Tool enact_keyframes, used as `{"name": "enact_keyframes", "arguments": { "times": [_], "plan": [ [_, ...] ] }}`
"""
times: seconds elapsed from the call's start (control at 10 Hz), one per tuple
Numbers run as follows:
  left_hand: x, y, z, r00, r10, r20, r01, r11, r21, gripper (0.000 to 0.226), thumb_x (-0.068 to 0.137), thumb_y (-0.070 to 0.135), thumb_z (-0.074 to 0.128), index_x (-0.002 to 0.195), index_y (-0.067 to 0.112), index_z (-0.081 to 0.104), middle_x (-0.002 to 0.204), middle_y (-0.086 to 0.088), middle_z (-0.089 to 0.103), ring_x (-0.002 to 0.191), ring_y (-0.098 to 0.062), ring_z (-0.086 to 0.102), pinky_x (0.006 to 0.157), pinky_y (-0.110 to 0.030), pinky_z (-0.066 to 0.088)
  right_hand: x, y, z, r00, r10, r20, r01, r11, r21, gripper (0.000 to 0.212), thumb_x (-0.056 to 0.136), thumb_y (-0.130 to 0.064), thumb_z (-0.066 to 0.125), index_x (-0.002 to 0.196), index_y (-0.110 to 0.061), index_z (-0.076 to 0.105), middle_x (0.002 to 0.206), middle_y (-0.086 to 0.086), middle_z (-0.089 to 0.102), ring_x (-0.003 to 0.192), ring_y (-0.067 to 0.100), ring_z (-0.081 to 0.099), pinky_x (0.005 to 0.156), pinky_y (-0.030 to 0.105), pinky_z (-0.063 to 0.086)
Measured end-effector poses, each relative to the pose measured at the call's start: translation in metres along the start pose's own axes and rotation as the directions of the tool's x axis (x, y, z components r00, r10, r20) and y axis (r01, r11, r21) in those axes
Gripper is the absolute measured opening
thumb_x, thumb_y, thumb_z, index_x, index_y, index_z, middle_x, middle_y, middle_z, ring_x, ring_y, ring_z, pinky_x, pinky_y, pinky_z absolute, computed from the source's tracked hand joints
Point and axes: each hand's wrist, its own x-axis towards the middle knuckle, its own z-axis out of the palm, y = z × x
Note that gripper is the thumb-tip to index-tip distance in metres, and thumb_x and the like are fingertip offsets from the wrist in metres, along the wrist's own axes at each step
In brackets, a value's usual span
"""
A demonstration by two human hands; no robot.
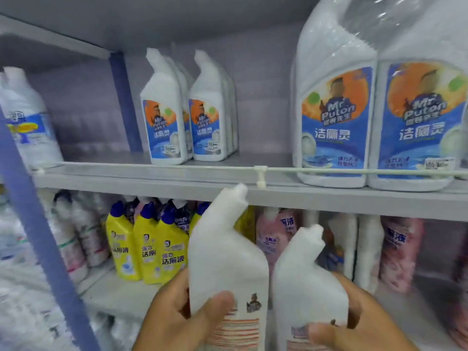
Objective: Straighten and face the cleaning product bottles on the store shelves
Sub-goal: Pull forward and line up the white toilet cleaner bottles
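In front of the lower shelf (121,297), two white bent-neck bottles are held up side by side, backs to the viewer: the left hand (177,317) wraps its fingers round the taller-held left bottle (228,262), the right hand (359,323) clasps the right bottle (304,282). On the upper shelf (157,181), two rows of matching bottles (187,122) stand near the middle, set back from the front edge, labels forward. Two big jugs (377,117) sit at the front edge on the right. Three yellow bottles (149,244) show below, towards the left.
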Motion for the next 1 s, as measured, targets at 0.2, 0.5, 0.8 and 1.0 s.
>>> {"name": "enact_keyframes", "arguments": {
  "times": [0.2,0.5,0.8,1.0],
  "plan": [
    [0.028,0.012,-0.1,0.98,0.128,-0.151,-0.153,0.974,-0.169,0.079,0.022,0.076,0.09,0.092,0.042,0.079,0.095,-0.005,0.08,0.085,-0.025,0.078,0.063,-0.029,0.061,0.017,-0.066,0.076,0.997,-0.076,-0.002,0.073,0.949,0.307,0.089,0.031,-0.044,0.102,0.115,-0.04,0.074,0.119,-0.002,0.075,0.11,0.019,0.072,0.085,0.032,0.06],
    [0.091,0.101,-0.196,0.894,0.416,-0.167,-0.441,0.883,-0.16,0.037,0.055,0.062,0.079,0.086,0.043,0.077,0.093,-0.002,0.08,0.081,-0.024,0.079,0.068,-0.047,0.062,0.071,-0.184,0.107,0.907,-0.365,-0.207,0.402,0.899,0.176,0.082,0.04,-0.048,0.099,0.112,-0.019,0.075,0.11,0.015,0.076,0.099,0.034,0.075,0.075,0.037,0.062],
    [0.195,0.152,-0.212,0.916,0.397,-0.064,-0.402,0.904,-0.149,0.026,0.087,0.039,0.071,0.108,0.024,0.069,0.097,0.0,0.08,0.088,-0.021,0.078,0.075,-0.044,0.063,0.153,-0.275,0.087,0.88,-0.378,-0.287,0.398,0.917,0.015,0.044,0.079,-0.032,0.073,0.118,-0.014,0.066,0.108,0.011,0.077,0.1,0.029,0.075,0.09,0.047,0.059],
    [0.232,0.127,-0.209,0.971,0.239,0.028,-0.237,0.97,-0.049,0.024,0.092,0.031,0.072,0.113,0.019,0.069,0.097,0.001,0.08,0.092,-0.02,0.077,0.082,-0.041,0.059,0.198,-0.257,0.086,0.944,-0.199,-0.264,0.204,0.979,-0.012,0.035,0.091,-0.025,0.073,0.123,-0.014,0.063,0.107,0.009,0.078,0.1,0.027,0.075,0.096,0.051,0.056]
  ]
}}
